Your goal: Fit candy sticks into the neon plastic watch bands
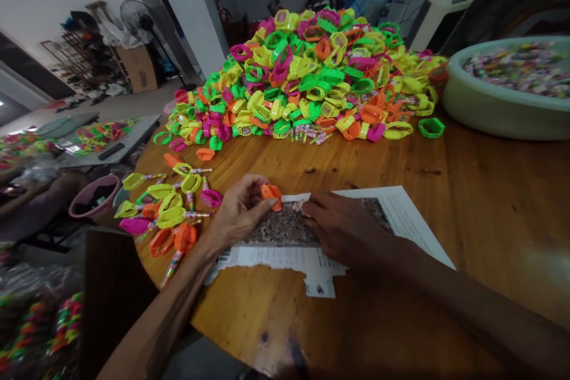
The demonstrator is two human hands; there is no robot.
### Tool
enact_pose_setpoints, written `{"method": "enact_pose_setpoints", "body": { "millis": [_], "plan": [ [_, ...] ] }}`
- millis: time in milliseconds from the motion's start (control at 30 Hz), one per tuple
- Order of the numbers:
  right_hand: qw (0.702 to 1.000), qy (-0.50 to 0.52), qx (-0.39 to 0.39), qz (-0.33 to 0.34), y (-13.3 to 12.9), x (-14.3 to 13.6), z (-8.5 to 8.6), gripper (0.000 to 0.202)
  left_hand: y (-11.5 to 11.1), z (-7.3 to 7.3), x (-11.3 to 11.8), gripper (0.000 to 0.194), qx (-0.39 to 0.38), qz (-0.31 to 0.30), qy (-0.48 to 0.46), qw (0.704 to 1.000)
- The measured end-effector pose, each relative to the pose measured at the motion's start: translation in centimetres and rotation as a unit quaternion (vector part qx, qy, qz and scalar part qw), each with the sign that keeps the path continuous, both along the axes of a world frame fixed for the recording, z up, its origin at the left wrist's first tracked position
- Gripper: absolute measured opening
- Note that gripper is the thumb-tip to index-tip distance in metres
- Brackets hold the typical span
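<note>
Left hand [243,209]: nearly closed, pinching orange toy watch [271,195]; hold steady.
Right hand [341,225]: bunched on wrapped piece [298,207] (mostly covered), watch's four o'clock; press gently.

Dim light, glare on tabletop [494,208]; stretched edges
</note>
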State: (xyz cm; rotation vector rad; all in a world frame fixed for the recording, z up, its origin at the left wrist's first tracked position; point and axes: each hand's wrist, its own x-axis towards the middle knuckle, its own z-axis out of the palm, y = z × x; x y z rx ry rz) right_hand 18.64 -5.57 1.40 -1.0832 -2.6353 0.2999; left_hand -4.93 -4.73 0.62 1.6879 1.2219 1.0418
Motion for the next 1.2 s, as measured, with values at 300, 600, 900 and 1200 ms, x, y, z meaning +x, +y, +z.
{"method": "enact_pose_setpoints", "body": {
  "millis": [300,600,900,1200],
  "plan": [
    [0.992,0.121,-0.038,0.013,0.4,-1.9,-0.6,0.014,-0.9,0.0,-2.9,0.034,0.169,-0.062,0.179,0.967],
    [0.992,0.127,-0.001,0.013,0.4,-2.7,-1.0,0.017,-0.6,-0.8,-3.0,0.031,0.177,-0.071,0.209,0.959],
    [0.989,-0.077,0.119,0.043,-0.7,-3.6,-0.4,0.021,-0.8,-0.9,-2.5,0.033,0.191,-0.051,0.227,0.954],
    [0.979,-0.138,0.135,0.068,-0.4,-4.5,0.4,0.02,-0.7,-1.6,-2.8,0.04,0.21,-0.05,0.22,0.951]
  ]
}}
